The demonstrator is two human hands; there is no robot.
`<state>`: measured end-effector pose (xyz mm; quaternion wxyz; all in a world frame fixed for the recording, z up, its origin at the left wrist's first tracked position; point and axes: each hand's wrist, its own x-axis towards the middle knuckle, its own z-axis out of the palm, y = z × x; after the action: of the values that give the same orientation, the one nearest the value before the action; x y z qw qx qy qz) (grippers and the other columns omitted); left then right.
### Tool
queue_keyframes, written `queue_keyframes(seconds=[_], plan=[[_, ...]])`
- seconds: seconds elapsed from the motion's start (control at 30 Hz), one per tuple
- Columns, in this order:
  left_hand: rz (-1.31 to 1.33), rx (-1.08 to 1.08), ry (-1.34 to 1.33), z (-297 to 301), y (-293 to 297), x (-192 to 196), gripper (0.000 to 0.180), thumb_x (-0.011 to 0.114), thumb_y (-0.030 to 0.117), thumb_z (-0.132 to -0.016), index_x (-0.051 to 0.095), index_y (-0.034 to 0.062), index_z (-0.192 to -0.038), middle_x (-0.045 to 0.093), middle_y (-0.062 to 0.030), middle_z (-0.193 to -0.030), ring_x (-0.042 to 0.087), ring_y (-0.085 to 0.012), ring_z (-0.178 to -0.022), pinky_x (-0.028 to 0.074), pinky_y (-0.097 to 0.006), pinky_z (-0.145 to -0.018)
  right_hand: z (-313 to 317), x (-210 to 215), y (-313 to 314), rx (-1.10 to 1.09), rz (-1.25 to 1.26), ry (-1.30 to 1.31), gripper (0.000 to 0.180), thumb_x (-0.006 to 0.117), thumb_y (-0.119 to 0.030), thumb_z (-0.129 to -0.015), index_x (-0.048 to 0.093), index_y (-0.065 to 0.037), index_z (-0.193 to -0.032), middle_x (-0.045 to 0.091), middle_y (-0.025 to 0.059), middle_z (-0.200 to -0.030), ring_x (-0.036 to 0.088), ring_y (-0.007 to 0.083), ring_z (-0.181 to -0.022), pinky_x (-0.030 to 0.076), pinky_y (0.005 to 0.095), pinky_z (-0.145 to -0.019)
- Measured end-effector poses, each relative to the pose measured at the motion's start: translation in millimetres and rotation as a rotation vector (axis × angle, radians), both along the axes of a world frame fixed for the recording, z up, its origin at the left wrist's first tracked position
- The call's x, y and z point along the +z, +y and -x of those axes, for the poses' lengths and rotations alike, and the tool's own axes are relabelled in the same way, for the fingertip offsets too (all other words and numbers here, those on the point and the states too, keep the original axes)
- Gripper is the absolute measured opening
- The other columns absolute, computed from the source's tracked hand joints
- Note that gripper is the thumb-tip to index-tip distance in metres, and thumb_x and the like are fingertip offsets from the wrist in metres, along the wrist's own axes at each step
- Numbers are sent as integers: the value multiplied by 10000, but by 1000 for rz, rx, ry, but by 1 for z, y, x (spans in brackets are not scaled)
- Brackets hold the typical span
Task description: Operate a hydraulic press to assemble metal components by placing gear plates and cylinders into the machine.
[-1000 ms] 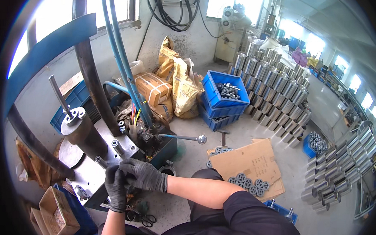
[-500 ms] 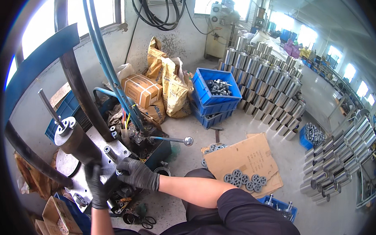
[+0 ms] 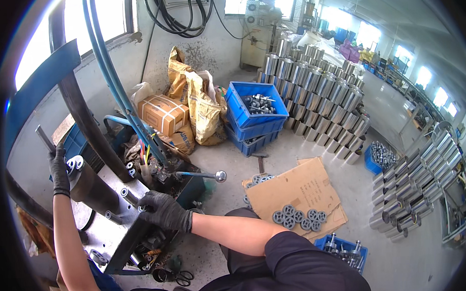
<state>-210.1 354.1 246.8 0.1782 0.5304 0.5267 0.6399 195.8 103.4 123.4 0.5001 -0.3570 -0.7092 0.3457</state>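
My left hand (image 3: 60, 169), in a dark glove, is closed around a metal shaft (image 3: 44, 137) that stands at the top of a thick dark cylinder (image 3: 93, 190). The cylinder rises from the metal plate (image 3: 104, 237) of a press. At the plate's right corner is my right hand (image 3: 166, 210), gloved too, with its fingers curled; what lies in them, if anything, is hidden. Beside those fingers stands a short post (image 3: 128, 196) with a ring-shaped end. A second short post (image 3: 112, 217) stands nearer to me on the plate.
A blue lever with a ball knob (image 3: 220, 176) juts out right of the press. Grey spoked discs (image 3: 288, 211) lie on flat cardboard (image 3: 311, 186). Blue crates (image 3: 258, 125) hold metal parts. Stacked shiny cylinders (image 3: 319, 104) stand behind. Scissors (image 3: 184, 277) lie on the floor.
My left hand has moved up and left from the plate's front to the shaft, uncovering the nearer short post. My right hand stays by the plate's corner. The view has shifted slightly.
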Motion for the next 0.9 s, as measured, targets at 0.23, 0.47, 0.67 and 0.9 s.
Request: queue_keyframes(seconds=[0.23, 0.47, 0.67, 0.9], plan=[[23, 97, 20, -45, -40, -7, 244, 753, 267, -1004, 577, 97, -1004, 587, -29, -868, 540, -108, -805, 506, -343, -665, -2, -1, 3, -24, -76, 25, 246, 815, -173, -893, 734, -49, -1089, 692, 135, -1019, 705, 265, -926, 572, 374, -847], [-125, 319, 165, -67, -84, 13, 116, 669, 61, -872, 650, 37, -984, 676, -136, -866, 684, -258, -762, 568, -431, -732, 11, 2, 11, 1, -55, 47, 248, 825, -148, -893, 739, -24, -1090, 716, 132, -990, 695, 228, -871, 565, 364, -799], [-123, 481, -10, -65, -87, 16, 183, 621, 81, -908, 672, -9, -1059, 743, -228, -970, 735, -361, -896, 572, -444, -840, 51, 55, 58, -11, -89, -47, 241, 803, -139, -940, 750, -33, -1150, 757, 62, -962, 660, 113, -799, 558, 301, -749], [265, 297, 173, -72, -97, 29, 386, 681, 422, -940, 698, 139, -1202, 775, -175, -1091, 747, -358, -1057, 559, -489, -952, 131, 112, 133, -38, -360, -147, 279, 747, -173, -992, 729, -25, -1228, 767, 103, -1130, 714, 159, -957, 572, 317, -859]])
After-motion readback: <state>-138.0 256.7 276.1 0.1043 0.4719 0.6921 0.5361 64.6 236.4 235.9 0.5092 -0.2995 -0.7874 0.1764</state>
